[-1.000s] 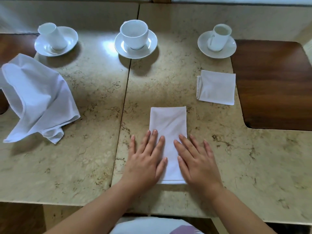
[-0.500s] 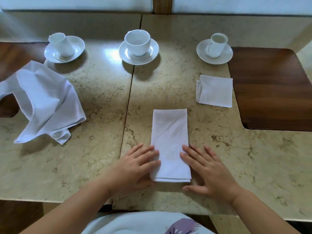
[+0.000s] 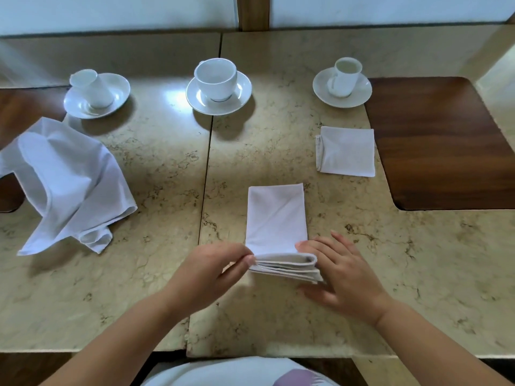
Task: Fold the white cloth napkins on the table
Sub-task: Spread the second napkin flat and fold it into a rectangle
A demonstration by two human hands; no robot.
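Observation:
A white napkin (image 3: 276,218), folded into a long strip, lies in the middle of the marble table (image 3: 418,274). Its near end is lifted off the table, showing several stacked layers. My left hand (image 3: 211,271) pinches the near left corner between thumb and fingers. My right hand (image 3: 340,271) holds the near right corner, thumb under the layers and fingers on top. A napkin folded into a square (image 3: 347,151) lies at the right. A crumpled, unfolded napkin (image 3: 69,179) lies at the left.
Three white cups stand on saucers along the far side: left (image 3: 94,91), middle (image 3: 217,84), right (image 3: 344,83). Dark wooden panels sit at the right (image 3: 446,146) and far left (image 3: 14,112). The table's near edge runs just in front of my body.
Both hands went from lying flat on the strip napkin to its near corners. They have taken hold of the near end and raised it off the table.

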